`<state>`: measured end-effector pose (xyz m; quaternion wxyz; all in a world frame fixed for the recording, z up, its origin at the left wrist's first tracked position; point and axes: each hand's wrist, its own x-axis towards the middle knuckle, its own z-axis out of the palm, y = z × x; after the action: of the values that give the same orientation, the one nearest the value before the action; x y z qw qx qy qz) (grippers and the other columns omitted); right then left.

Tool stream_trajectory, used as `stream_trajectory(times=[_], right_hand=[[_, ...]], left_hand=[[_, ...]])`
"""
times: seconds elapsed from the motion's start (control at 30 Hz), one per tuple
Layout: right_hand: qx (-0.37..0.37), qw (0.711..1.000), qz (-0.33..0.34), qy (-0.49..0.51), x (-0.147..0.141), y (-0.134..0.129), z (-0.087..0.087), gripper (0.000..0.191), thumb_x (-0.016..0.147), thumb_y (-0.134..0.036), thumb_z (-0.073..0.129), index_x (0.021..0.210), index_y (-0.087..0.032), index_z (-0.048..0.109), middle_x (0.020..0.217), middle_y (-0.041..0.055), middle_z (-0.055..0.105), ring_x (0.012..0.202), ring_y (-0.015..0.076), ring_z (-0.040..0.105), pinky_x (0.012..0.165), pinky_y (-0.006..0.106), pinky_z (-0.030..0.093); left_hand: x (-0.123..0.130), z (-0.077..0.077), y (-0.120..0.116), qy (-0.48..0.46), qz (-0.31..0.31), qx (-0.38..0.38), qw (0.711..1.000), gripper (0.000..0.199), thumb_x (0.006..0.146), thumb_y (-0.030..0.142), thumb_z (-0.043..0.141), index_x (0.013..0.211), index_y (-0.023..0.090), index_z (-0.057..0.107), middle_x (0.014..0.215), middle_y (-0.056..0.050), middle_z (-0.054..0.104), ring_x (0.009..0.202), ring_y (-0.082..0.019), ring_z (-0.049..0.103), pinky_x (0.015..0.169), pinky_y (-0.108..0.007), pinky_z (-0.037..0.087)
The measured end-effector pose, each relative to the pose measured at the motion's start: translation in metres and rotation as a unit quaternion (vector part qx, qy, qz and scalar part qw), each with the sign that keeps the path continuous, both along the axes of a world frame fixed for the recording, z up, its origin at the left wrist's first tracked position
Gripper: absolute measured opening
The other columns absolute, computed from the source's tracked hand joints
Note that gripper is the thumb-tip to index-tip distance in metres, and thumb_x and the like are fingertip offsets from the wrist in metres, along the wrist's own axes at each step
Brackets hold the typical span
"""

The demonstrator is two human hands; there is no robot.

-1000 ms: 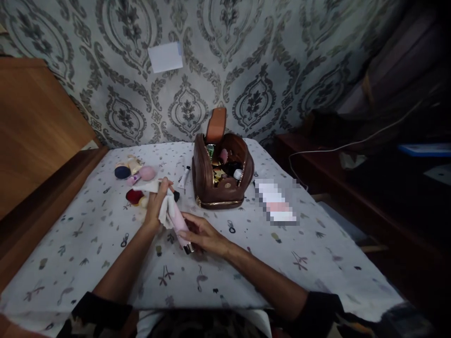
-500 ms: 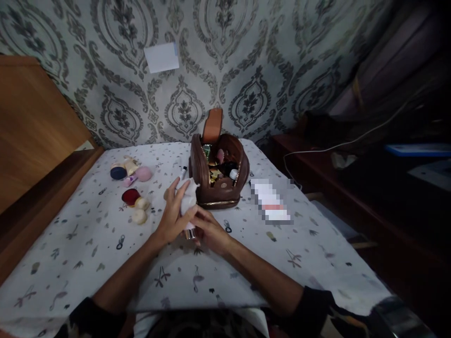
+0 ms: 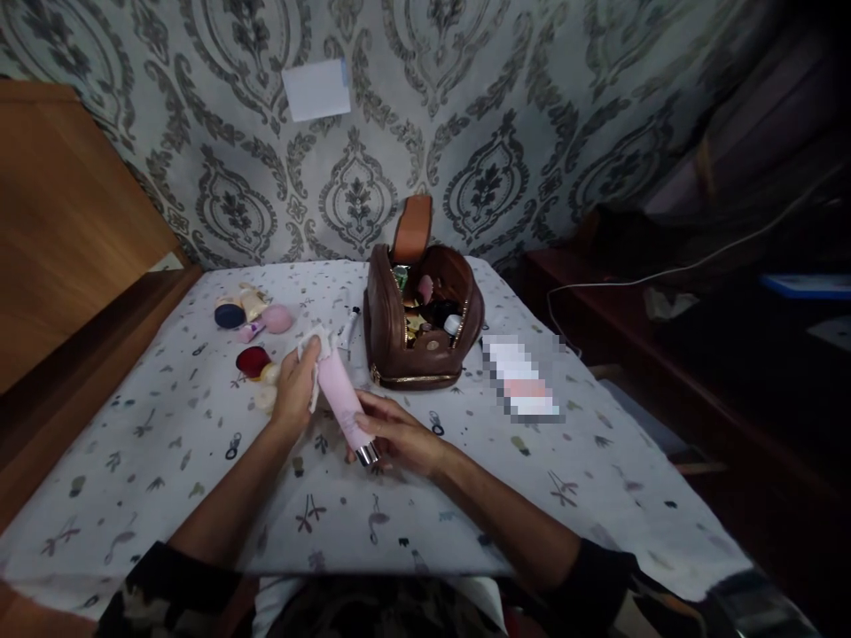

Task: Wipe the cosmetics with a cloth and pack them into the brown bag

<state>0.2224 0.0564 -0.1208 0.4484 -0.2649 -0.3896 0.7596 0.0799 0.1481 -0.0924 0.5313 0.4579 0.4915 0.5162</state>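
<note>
A pink tube (image 3: 339, 390) is held above the table (image 3: 445, 542), between its middle and near edge, lettering by the silver cap (image 3: 368, 454) too small to read. The right hand (image 3: 402, 434) grips the cap end; the left hand (image 3: 297, 383) clamps a white cloth (image 3: 324, 339) around the other. Towards the far edge stands an open brown bag (image 3: 418, 372).

We cannot read any words, brands or numbers. At about eight o'clock from the view's middle, the pink tube (image 3: 338, 387) bears faint print too small for us; at four o'clock, a pixelated patch (image 3: 522, 377) defeats reading.
</note>
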Motion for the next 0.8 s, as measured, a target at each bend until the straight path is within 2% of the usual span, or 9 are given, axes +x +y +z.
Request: stream_trajectory(times=[0.1, 0.17, 0.23, 0.37, 0.43, 0.5, 0.57, 0.67, 0.8], right_hand=[[-0.025, 0.999, -0.01, 0.028, -0.001, 0.003, -0.003, 0.057, 0.075, -0.049, 0.078, 0.117, -0.019, 0.055, 0.085, 0.0025, 0.067, 0.062, 0.014, 0.068, 0.032, 0.014, 0.034], [-0.036, 0.998, -0.023, 0.04, -0.003, 0.004, -0.005, 0.054, 0.074, -0.049, 0.078, 0.111, -0.018, 0.053, 0.082, 0.0033, 0.069, 0.06, 0.0148, 0.068, 0.032, 0.014, 0.035], [-0.047, 0.997, -0.032, 0.054, -0.004, 0.006, -0.007, 0.051, 0.074, -0.049, 0.078, 0.105, -0.019, 0.051, 0.081, 0.0041, 0.07, 0.059, 0.0153, 0.068, 0.032, 0.015, 0.036], [-0.063, 0.992, -0.018, 0.109, -0.004, 0.006, -0.006, 0.046, 0.076, -0.045, 0.078, 0.103, -0.018, 0.051, 0.088, 0.007, 0.073, 0.061, 0.0147, 0.068, 0.036, 0.015, 0.038], [-0.071, 0.988, -0.001, 0.136, -0.004, 0.006, -0.005, 0.045, 0.077, -0.043, 0.077, 0.104, -0.017, 0.052, 0.089, 0.0078, 0.073, 0.063, 0.0142, 0.068, 0.039, 0.015, 0.039], [-0.079, 0.986, 0.015, 0.147, -0.004, 0.006, -0.004, 0.044, 0.077, -0.043, 0.077, 0.103, -0.016, 0.054, 0.089, 0.0075, 0.073, 0.063, 0.0135, 0.068, 0.042, 0.015, 0.04], [-0.084, 0.986, 0.023, 0.14, -0.007, 0.005, -0.004, 0.047, 0.075, -0.045, 0.079, 0.102, -0.015, 0.055, 0.088, 0.0061, 0.071, 0.063, 0.0135, 0.067, 0.043, 0.016, 0.042], [-0.077, 0.993, 0.003, 0.085, -0.013, 0.003, -0.005, 0.056, 0.068, -0.047, 0.084, 0.104, -0.017, 0.053, 0.081, 0.0009, 0.067, 0.064, 0.0137, 0.067, 0.043, 0.017, 0.044], [-0.068, 0.997, -0.041, -0.007, -0.019, 0.001, -0.008, 0.061, 0.063, -0.04, 0.088, 0.106, -0.021, 0.048, 0.076, -0.0047, 0.063, 0.058, 0.0095, 0.062, 0.039, 0.013, 0.038]], left_hand=[[0.003, 0.0, 0.001, -0.121, -0.044, -0.126, 0.984, 0.047, 0.082, 0.059, 0.061, 0.096, 0.015, 0.067, 0.08, -0.007, 0.072, 0.078, -0.024, 0.069, 0.067, -0.032, 0.056], [0.004, -0.001, 0.0, -0.192, -0.09, -0.172, 0.962, 0.052, 0.084, 0.061, 0.057, 0.101, 0.013, 0.067, 0.083, -0.01, 0.074, 0.082, -0.026, 0.071, 0.07, -0.036, 0.059], [0.004, -0.003, -0.002, -0.246, -0.127, -0.184, 0.943, 0.054, 0.087, 0.059, 0.053, 0.108, 0.012, 0.067, 0.089, -0.012, 0.075, 0.085, -0.028, 0.072, 0.074, -0.039, 0.06], [0.005, -0.002, -0.008, -0.321, -0.17, -0.155, 0.919, 0.05, 0.094, 0.053, 0.046, 0.122, 0.015, 0.062, 0.1, -0.01, 0.075, 0.09, -0.026, 0.072, 0.078, -0.039, 0.06], [0.005, 0.002, -0.011, -0.34, -0.187, -0.159, 0.908, 0.048, 0.096, 0.052, 0.044, 0.124, 0.018, 0.061, 0.096, -0.008, 0.075, 0.086, -0.024, 0.072, 0.074, -0.037, 0.06], [0.007, 0.006, -0.014, -0.343, -0.201, -0.176, 0.901, 0.046, 0.096, 0.053, 0.045, 0.122, 0.019, 0.061, 0.082, -0.005, 0.073, 0.075, -0.022, 0.071, 0.065, -0.033, 0.059], [0.008, 0.008, -0.016, -0.336, -0.2, -0.173, 0.904, 0.046, 0.093, 0.057, 0.05, 0.117, 0.02, 0.062, 0.07, -0.002, 0.067, 0.063, -0.019, 0.068, 0.056, -0.029, 0.056], [0.01, 0.005, -0.016, -0.32, -0.158, -0.104, 0.928, 0.047, 0.085, 0.062, 0.06, 0.104, 0.018, 0.064, 0.063, 0.001, 0.06, 0.053, -0.013, 0.06, 0.05, -0.023, 0.051], [0.006, 0.0, -0.01, -0.301, -0.109, -0.06, 0.945, 0.05, 0.079, 0.065, 0.066, 0.081, 0.016, 0.061, 0.055, 0.004, 0.054, 0.046, -0.009, 0.052, 0.047, -0.02, 0.046]])
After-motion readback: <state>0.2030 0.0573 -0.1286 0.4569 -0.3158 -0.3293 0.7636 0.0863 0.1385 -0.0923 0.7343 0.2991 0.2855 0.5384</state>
